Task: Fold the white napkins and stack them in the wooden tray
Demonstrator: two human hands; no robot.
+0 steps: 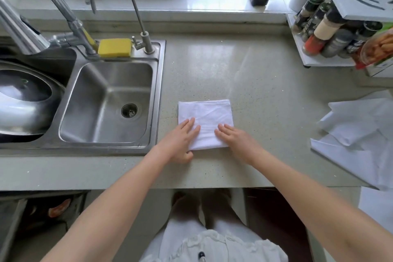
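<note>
Napkin (205, 122) on worktop (265, 83), right of sink (106, 102). Both hands on its near half: left hand (180, 142), right hand (236, 140). Sponge (114, 47) behind sink. Spice rack (323, 34) far right; loose napkins (357, 132) in front of it

The near corners of the folded white cloth napkin (205, 122) are covered by the hands; the loose white napkins (359, 134) are cut off at right.

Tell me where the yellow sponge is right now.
In the head view, the yellow sponge sits on the back ledge of the sink, between the two faucets, left of the folded napkin.
</note>
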